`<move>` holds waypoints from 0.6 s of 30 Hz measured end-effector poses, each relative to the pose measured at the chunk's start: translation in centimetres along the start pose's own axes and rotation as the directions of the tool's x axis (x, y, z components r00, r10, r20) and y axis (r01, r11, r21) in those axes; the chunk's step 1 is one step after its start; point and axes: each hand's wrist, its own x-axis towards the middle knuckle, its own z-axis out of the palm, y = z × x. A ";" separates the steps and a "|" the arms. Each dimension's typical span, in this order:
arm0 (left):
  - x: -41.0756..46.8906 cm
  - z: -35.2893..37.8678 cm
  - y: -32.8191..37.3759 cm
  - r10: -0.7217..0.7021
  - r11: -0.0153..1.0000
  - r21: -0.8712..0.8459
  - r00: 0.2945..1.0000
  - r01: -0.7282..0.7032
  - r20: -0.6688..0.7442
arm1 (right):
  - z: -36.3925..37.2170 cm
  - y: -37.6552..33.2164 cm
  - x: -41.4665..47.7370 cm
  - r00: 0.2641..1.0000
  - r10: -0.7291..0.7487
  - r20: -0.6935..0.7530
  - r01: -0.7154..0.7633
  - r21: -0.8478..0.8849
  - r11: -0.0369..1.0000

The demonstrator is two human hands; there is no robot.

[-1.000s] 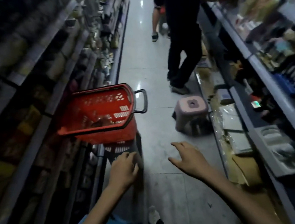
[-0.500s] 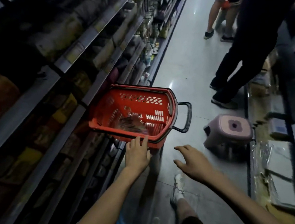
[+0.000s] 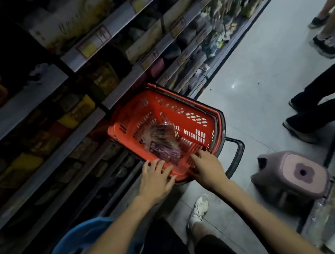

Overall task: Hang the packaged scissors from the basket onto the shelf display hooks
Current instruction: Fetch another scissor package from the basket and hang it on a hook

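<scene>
A red shopping basket [image 3: 189, 107] with a black handle stands against the left shelving, raised off the floor. Inside it lies a pile of purple packaged scissors [image 3: 162, 140] in clear wrap. My left hand [image 3: 155, 180] rests on the basket's near rim with fingers spread and straight. My right hand [image 3: 206, 167] is over the near rim, fingertips reaching into the basket just right of the packages; it holds nothing that I can see. The display hooks are not identifiable in the dark, blurred shelves.
Stocked shelves [image 3: 81, 53] run along the left. A pink plastic stool [image 3: 293, 177] stands on the aisle floor to the right. Other people's legs and shoes [image 3: 308, 115] stand at the right edge. My own foot in a white shoe [image 3: 199, 209] is below the basket.
The view has swung down and closer to the basket. Both hands have moved forward: the left onto the near rim, the right from the air beside the basket to its rim.
</scene>
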 end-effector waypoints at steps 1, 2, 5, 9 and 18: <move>0.0 0.1 -0.2 -0.002 1.000 -0.009 1.000 0.001 -0.016 | 0.2 0.3 0.8 0.999 -0.015 0.033 0.016 -0.036 0.999; 0.1 0.2 -0.4 -0.003 1.000 -0.018 1.000 0.003 -0.030 | 0.4 0.5 1.4 0.997 -0.026 0.067 0.031 -0.065 0.997; 0.7 0.2 -1.7 0.007 0.999 -0.039 1.000 -0.008 -0.028 | 1.1 0.7 3.6 0.990 -0.069 0.126 0.085 -0.124 0.989; 2.7 0.4 -4.7 -0.033 0.999 -0.045 0.997 0.030 -0.066 | 2.5 0.4 7.9 0.958 -0.029 0.286 0.069 -0.131 0.989; 6.1 2.4 -8.4 -0.014 0.995 -0.095 0.982 -0.003 -0.187 | 9.9 -0.5 18.1 0.875 0.021 0.484 -0.028 0.007 1.000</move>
